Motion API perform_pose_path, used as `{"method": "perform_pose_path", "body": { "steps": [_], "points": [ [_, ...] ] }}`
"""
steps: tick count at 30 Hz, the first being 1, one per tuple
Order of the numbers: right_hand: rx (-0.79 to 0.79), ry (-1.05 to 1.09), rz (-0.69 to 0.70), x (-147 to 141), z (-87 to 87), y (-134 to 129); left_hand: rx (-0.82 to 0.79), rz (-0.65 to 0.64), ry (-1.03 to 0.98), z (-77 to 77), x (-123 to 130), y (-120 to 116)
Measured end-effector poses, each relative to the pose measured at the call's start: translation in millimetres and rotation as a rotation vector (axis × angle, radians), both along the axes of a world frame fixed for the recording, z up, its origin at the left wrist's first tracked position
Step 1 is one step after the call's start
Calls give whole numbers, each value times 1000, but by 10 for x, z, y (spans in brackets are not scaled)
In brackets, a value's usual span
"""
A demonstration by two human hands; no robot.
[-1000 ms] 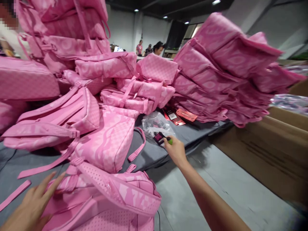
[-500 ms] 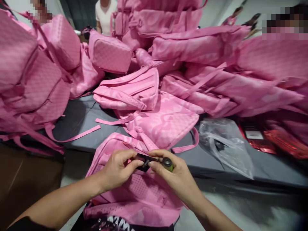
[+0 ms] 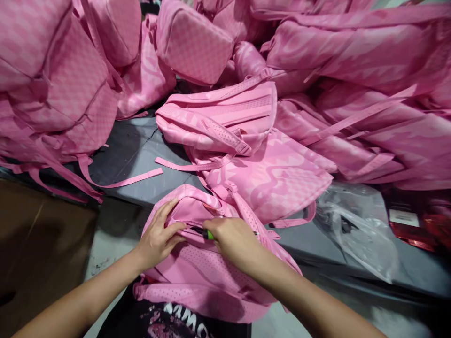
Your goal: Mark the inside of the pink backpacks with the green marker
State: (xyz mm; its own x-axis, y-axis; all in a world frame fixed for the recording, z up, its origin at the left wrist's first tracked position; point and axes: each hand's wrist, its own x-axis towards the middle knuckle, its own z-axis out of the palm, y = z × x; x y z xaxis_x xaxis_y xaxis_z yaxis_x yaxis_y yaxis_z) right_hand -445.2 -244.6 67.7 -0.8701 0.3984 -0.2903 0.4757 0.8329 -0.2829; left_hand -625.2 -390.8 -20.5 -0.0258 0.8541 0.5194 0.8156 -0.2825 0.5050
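A pink backpack (image 3: 211, 267) lies across my lap with its strap side up and a pocket gaping near the top. My left hand (image 3: 158, 239) rests at the pocket's left side, fingers spread against the pink fabric, thumb and forefinger at the lip. Over the right side of the pocket, my right hand (image 3: 234, 239) is closed around a tool with a green and black handle (image 3: 208, 234). Most of the tool is hidden by that hand, so its kind cannot be made out. A dark edge shows beside the handle at the pocket mouth; I cannot tell what it belongs to.
A table under a grey cover (image 3: 127, 155) stands ahead, heaped with pink bags (image 3: 197, 47). One pink bag (image 3: 225, 122) lies close in front of my hands. To the right are a clear plastic bag (image 3: 366, 234) and a shiny red package (image 3: 416, 234). A brown surface (image 3: 35, 244) fills the lower left.
The small black tag held between both hands is no longer plainly visible. My left hand has moved onto the pocket's edge, my right hand has turned over it, and the view has tipped down.
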Motion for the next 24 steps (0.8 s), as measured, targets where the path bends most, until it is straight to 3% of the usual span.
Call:
{"method": "perform_pose_path", "body": {
  "steps": [7,13,15,19,24],
  "points": [
    [-2,-176,81,-247,-234,-20,-162,325,-64,-266,-24,-92],
    [74,-85,85,-298,-132,-101,-169,308,-81,-333,-20,-85],
    [17,-18,71,-416,-116,-127,-168,298,-86,-335,-24,-77],
    [-123,13,53,-680,-208,-110,-185,286,-108,-400,-67,-59],
    [-26,64,79,-628,-382,-92,-152,275,-131,-452,-61,-26]
  ]
}}
